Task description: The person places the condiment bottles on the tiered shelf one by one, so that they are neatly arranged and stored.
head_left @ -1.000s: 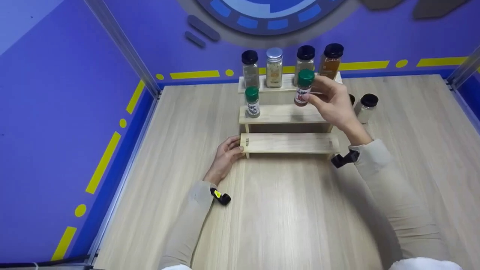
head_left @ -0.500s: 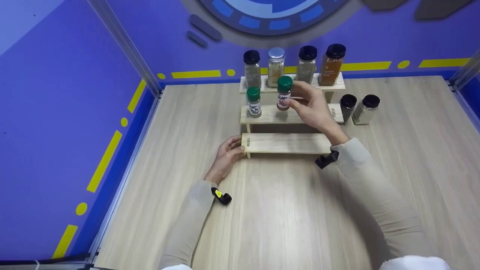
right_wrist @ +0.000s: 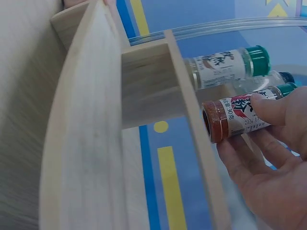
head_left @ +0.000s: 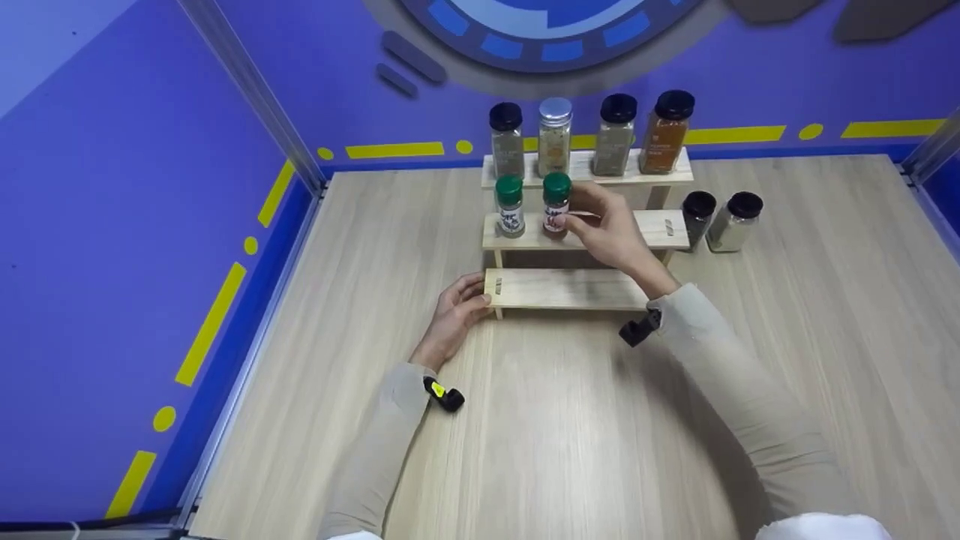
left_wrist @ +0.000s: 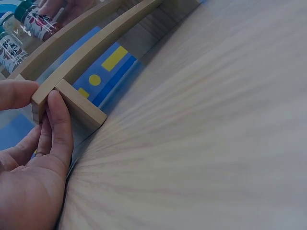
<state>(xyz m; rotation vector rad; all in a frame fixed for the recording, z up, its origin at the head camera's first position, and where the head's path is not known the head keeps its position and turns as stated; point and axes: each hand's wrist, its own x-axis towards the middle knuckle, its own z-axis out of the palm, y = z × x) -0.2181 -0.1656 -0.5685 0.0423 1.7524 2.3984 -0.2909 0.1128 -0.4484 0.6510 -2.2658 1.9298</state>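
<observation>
My right hand (head_left: 613, 231) pinches a small green-capped spice jar (head_left: 556, 190) of red-brown powder, upright at the middle shelf (head_left: 630, 225) of a wooden tiered rack. Whether its base touches the wood I cannot tell. Just left of it stands another green-capped spice jar (head_left: 510, 206) with a white label. In the right wrist view, thumb and fingers lie on either side of the held jar (right_wrist: 240, 114). My left hand (head_left: 450, 319) holds the left end of the lowest shelf (head_left: 570, 289), thumb on top and fingers beneath, as the left wrist view shows.
On the top shelf (head_left: 585, 166) stand several taller jars, one silver-capped (head_left: 555, 139) and one with orange-brown contents (head_left: 664, 142). Two black-capped jars, one dark (head_left: 697, 217) and one pale (head_left: 731, 225), stand on the table right of the rack. A blue wall (head_left: 360, 112) rises behind.
My right hand has carried the green-capped jar leftward and down, from near the top shelf to beside the other green-capped jar. The left hand stays at the rack's lowest shelf.
</observation>
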